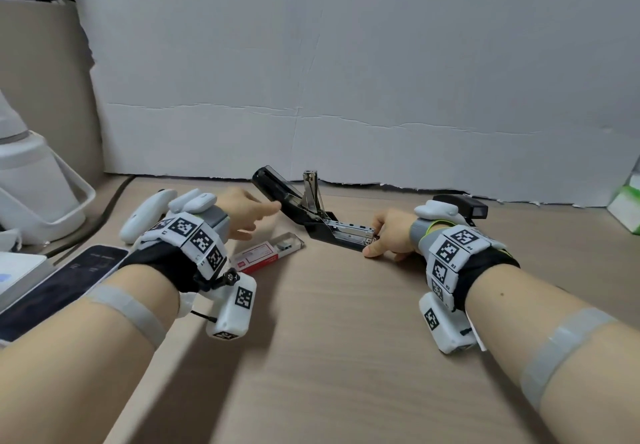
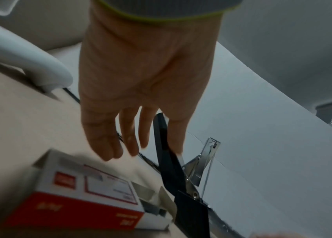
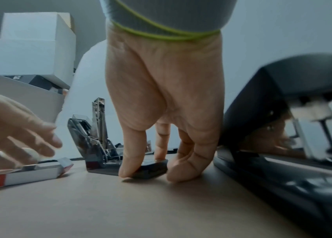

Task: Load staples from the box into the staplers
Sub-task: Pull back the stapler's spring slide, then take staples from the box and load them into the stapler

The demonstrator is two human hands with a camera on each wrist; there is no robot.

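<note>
A black stapler [image 1: 318, 222] lies hinged wide on the tan table, with its cover [image 1: 272, 185] swung back and its metal pusher arm [image 1: 310, 189] upright. The bare magazine [image 1: 349, 230] points at my right hand [image 1: 374, 246], which pinches the front end of the stapler base [image 3: 151, 169] between thumb and fingers. My left hand [image 1: 263, 218] hovers with straight fingers [image 2: 128, 138] beside the cover [image 2: 167, 161]; contact cannot be told. Under it lies the red and white staple box [image 1: 266, 253] [image 2: 87, 201], its end flap open. A second black stapler [image 1: 464, 206] [image 3: 283, 128] stands behind my right wrist.
A creased white board [image 1: 346, 80] walls off the back of the table. At the left stand a white jug with a handle [image 1: 38, 194], a dark phone [image 1: 62, 281] and a black cable [image 1: 104, 215]. A green and white carton [image 1: 627, 204] sits at the far right.
</note>
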